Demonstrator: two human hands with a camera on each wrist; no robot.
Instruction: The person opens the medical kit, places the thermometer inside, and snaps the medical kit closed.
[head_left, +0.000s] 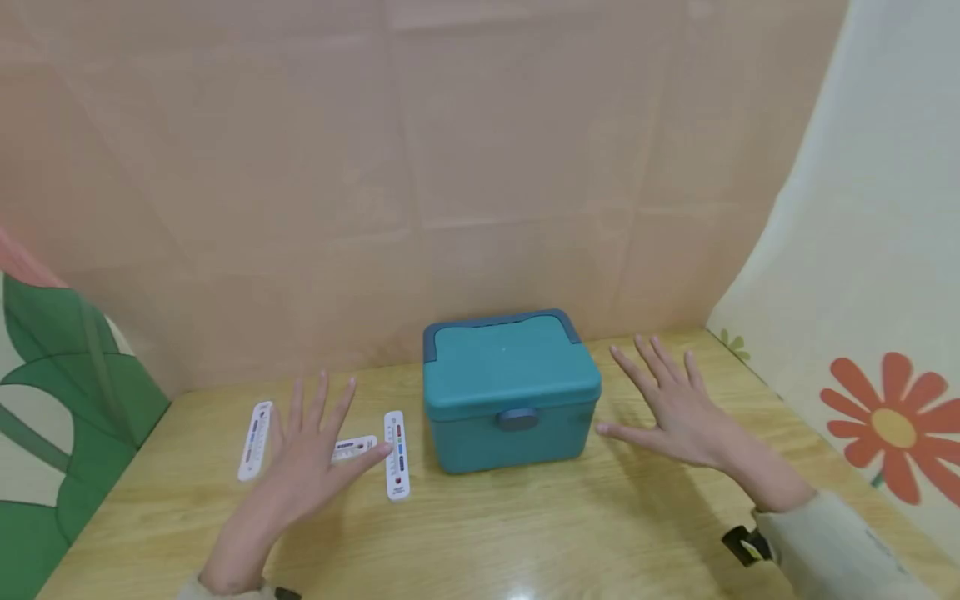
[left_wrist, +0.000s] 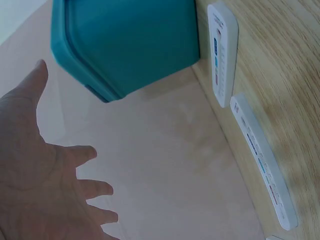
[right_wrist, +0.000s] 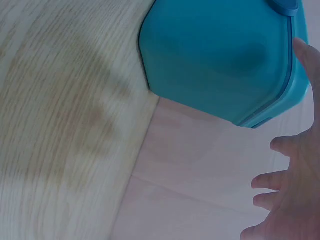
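Observation:
A teal lidded box with a blue-grey handle and front latch sits closed on the wooden table. Left of it lie three white thermometers with printed scales: one upright in view beside the box, one sideways partly covered by the hand, and one at the far left. My left hand hovers over them with its fingers spread, holding nothing. On the box's right side my right hand is also spread and empty, its thumb nearest the box's right wall.
A plain pinkish cloth hangs behind the table, close to the box's back. To the right hangs a pale cloth with a red flower. Green printed leaves show on the left side.

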